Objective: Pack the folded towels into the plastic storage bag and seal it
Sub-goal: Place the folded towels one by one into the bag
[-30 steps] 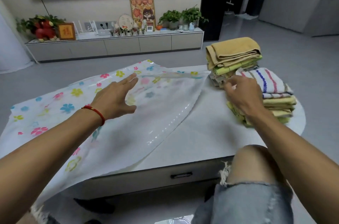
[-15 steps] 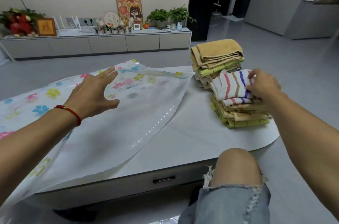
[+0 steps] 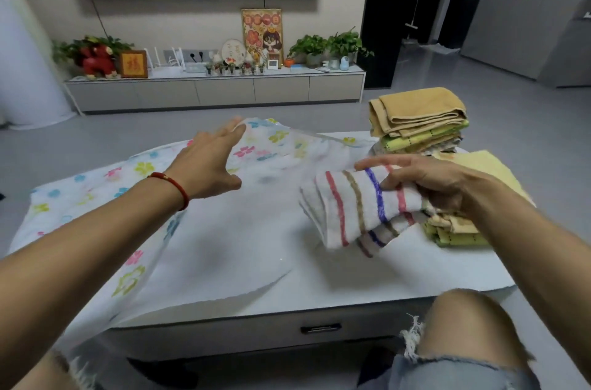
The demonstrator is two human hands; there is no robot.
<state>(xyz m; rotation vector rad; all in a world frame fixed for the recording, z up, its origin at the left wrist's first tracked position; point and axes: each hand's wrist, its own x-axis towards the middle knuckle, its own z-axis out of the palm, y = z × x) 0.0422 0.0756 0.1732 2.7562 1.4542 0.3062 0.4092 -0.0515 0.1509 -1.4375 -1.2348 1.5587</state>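
Right now the right hand [image 3: 428,180] grips a folded striped towel [image 3: 358,207], held above the white table [image 3: 351,281] between the flowered plastic storage bag [image 3: 224,230] and the near towel stack [image 3: 460,226]. The left hand [image 3: 208,162] reaches over the bag with fingers spread and straight, holding nothing, while a second towel pile [image 3: 415,121] sits at the table's far right corner

The storage bag [image 3: 224,230] is showing as thin, glossy translucent plastic (flower-printed), the striped towel [image 3: 358,207] is looking like soft, nubbly terry cloth, and the table [image 3: 383,277] is looking smooth and matt.
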